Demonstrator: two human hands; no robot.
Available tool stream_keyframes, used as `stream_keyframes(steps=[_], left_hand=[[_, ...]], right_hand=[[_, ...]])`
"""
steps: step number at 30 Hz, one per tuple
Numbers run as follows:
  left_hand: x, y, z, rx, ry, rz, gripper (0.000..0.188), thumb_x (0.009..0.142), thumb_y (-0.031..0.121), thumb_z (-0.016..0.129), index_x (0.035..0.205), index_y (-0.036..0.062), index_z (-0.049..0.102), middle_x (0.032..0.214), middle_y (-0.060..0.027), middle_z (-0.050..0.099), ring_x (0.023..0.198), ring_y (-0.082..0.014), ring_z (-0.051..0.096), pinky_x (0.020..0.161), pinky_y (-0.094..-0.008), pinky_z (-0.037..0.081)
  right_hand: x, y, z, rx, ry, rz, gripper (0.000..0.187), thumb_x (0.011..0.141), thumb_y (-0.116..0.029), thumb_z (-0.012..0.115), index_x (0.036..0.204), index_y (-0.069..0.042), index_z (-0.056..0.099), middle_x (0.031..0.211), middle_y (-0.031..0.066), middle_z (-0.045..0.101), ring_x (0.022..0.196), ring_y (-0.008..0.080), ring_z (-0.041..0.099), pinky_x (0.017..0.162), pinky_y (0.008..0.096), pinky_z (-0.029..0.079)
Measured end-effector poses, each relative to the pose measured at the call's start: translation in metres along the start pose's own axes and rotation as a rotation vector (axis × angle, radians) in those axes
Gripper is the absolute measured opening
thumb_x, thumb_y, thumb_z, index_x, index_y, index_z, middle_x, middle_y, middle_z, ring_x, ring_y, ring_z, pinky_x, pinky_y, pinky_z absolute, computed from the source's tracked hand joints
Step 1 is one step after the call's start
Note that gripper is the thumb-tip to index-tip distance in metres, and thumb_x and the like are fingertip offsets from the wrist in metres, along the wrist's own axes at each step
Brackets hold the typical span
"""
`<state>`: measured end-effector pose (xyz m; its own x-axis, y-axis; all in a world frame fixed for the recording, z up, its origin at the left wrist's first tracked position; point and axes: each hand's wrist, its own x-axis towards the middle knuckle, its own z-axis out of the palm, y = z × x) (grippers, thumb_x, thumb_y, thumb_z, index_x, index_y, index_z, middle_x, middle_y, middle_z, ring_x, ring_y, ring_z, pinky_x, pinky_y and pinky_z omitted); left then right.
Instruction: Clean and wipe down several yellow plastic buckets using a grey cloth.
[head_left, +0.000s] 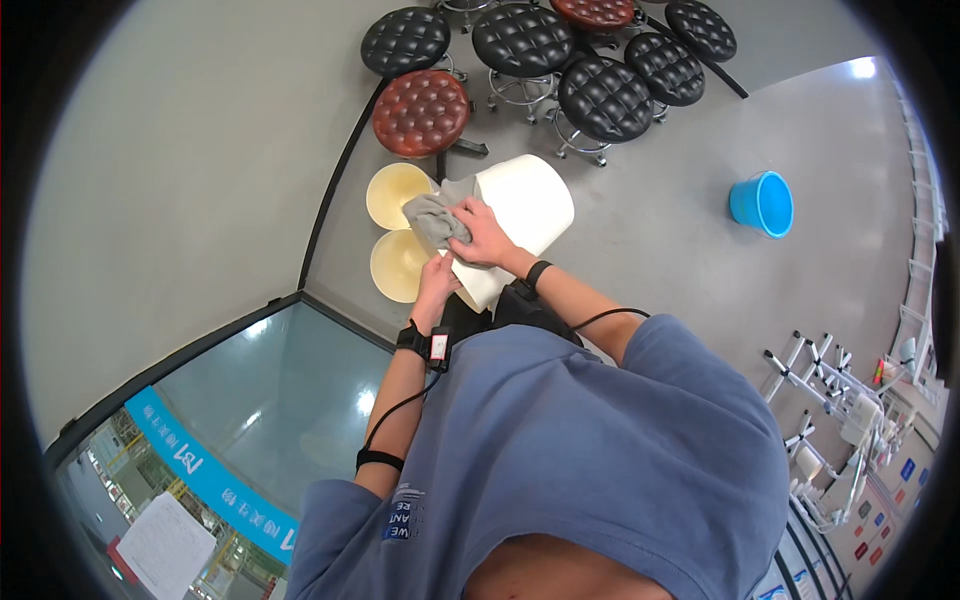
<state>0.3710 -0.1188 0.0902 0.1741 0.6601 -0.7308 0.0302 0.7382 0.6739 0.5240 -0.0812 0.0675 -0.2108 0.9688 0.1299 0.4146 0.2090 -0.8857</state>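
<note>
A cream-white bin (532,203) lies tilted in front of me, its open end toward the left. My left hand (436,282) is closed on its near rim, fingers partly hidden. My right hand (482,236) presses a crumpled grey cloth (437,220) against the bin at its open end, fingers bent around the fabric. Just left of the cloth, two pale yellow bins (390,192) stand side by side on the floor, mouths up. The nearer yellow bin (394,268) is close to my left hand.
Black round stools (606,98) and a red-brown stool (420,112) crowd the far side. A blue bucket (762,204) stands on the grey floor to the right. White metal frames (825,375) are farther right. A wall and glass panel (290,390) border the left.
</note>
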Motion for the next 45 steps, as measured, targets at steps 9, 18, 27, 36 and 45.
stream_keyframes(steps=[9,18,27,36,45], left_hand=[[-0.010,-0.011,-0.005,-0.010,-0.056,-0.023,0.032,0.096,0.026,0.041,0.109,-0.0023,0.050,0.102,-0.0131,0.060,0.088,-0.0221,0.063,0.074,-0.0317,0.052],[-0.003,0.005,0.008,-0.123,0.012,0.163,0.059,0.091,0.012,0.050,0.139,0.0129,0.016,0.114,-0.0140,0.054,0.097,-0.0219,0.058,0.075,-0.0360,0.052],[-0.008,0.021,0.000,-0.016,0.069,0.167,0.051,0.076,-0.004,0.047,0.125,0.0094,0.041,0.102,-0.0020,0.056,0.087,-0.0120,0.057,0.071,-0.0259,0.047],[-0.004,0.026,0.006,0.004,-0.036,0.139,0.049,0.075,-0.009,0.055,0.122,0.0017,0.048,0.105,-0.0052,0.061,0.092,-0.0135,0.058,0.078,-0.0265,0.048],[0.000,0.019,0.005,0.033,-0.067,0.182,0.054,0.075,-0.008,0.055,0.127,0.0023,0.045,0.109,-0.0066,0.061,0.093,-0.0137,0.059,0.079,-0.0264,0.048]], right_hand=[[-0.007,0.071,-0.038,-0.302,0.318,0.207,0.049,0.064,-0.030,0.063,0.100,-0.001,0.047,0.120,0.0145,0.047,0.106,0.0374,0.041,0.090,0.0463,0.034],[0.002,0.091,-0.057,-0.092,0.321,0.209,0.055,0.068,-0.023,0.063,0.115,0.001,0.045,0.103,0.0255,0.053,0.101,0.0409,0.049,0.089,0.0436,0.039],[0.017,-0.021,0.014,0.001,0.143,0.025,0.054,0.071,-0.028,0.063,0.117,-0.003,0.047,0.111,0.0211,0.053,0.103,0.0376,0.050,0.091,0.0417,0.038],[-0.008,0.018,-0.018,-0.018,0.273,-0.027,0.058,0.069,-0.023,0.066,0.119,-0.001,0.047,0.115,0.0225,0.052,0.108,0.0388,0.048,0.093,0.0421,0.037],[0.003,0.104,-0.069,-0.082,0.433,0.405,0.040,0.074,-0.025,0.062,0.102,-0.001,0.049,0.103,0.0248,0.054,0.096,0.0396,0.051,0.082,0.0428,0.042]])
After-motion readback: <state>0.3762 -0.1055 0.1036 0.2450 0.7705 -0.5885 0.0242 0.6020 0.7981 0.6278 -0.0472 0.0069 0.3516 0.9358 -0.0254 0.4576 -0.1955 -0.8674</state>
